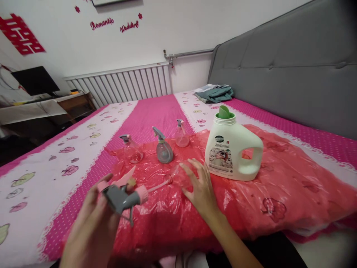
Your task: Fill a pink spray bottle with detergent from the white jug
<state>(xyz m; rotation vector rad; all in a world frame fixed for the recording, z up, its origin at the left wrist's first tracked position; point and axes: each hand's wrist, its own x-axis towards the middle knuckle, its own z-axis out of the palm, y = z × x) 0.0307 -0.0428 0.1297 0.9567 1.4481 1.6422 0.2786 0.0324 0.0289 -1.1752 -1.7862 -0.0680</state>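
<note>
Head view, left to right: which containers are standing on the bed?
Left spray bottle → gray spray bottle → far spray bottle → white jug.

A radiator (119, 86) lines the decorated white wall (178, 29).

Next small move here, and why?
I'd probably steady the bottle with the right grip, neck in line with the tube: the spray head, in the left grip, is off, the bottle tilts toward it, and the tube's end is at the neck; whether inside is unclear.
</note>
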